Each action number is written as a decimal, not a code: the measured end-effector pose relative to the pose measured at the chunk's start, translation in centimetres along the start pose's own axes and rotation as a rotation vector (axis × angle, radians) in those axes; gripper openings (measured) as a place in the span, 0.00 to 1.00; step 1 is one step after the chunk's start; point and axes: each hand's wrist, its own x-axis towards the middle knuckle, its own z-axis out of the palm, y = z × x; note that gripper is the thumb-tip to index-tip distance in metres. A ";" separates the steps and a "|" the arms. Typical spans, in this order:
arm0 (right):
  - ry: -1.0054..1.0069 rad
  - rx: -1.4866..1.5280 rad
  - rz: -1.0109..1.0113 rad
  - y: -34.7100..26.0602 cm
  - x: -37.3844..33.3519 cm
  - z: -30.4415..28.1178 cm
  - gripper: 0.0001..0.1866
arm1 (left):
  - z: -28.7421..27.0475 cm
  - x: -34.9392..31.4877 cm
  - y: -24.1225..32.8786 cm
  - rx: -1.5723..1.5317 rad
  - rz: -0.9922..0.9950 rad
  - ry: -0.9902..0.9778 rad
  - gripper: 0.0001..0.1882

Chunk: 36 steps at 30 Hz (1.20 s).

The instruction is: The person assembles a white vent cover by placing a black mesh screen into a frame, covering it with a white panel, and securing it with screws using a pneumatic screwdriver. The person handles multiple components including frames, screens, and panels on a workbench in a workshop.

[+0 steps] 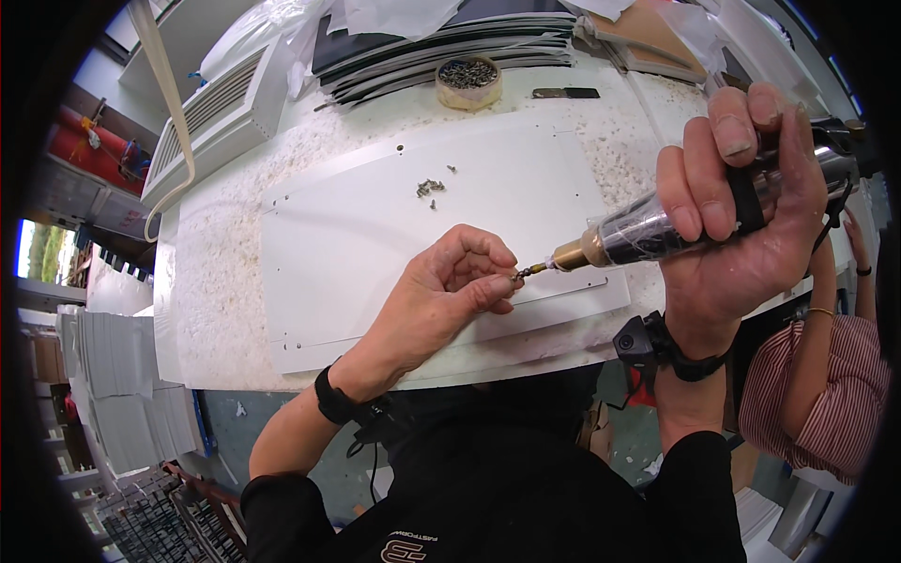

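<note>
My right hand (pixel 741 206) is wrapped round a silver power screwdriver (pixel 629 231) with a brass-coloured nose, held nearly level and pointing left. At the tip of its bit, the thumb and fingers of my left hand (pixel 446 286) pinch a small screw (pixel 517 277), partly hidden by the fingertips. Both hands are above a flat white panel (pixel 347 253) that has small holes or screws along its edges. Farther back on the panel lies a loose cluster of small screws (pixel 429 189).
A round tub of screws (pixel 469 84) stands behind the panel, beside a dark flat strip (pixel 566 93). Stacked dark sheets (pixel 450 47) lie at the back, a louvred white frame (pixel 221 113) at the back left. At right is another person in a striped top (pixel 826 385).
</note>
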 end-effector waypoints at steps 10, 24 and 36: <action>-0.079 0.011 0.011 -0.3 0.4 -0.3 0.15 | 0.4 0.1 0.5 -0.015 -0.053 -0.032 0.09; -0.016 -0.357 0.181 -2.3 -0.5 -0.4 0.14 | 5.7 2.9 0.1 0.769 0.234 -0.004 0.10; 0.029 -0.387 0.137 -1.1 -1.8 -0.2 0.14 | 5.9 3.5 -1.6 0.883 0.363 -0.021 0.13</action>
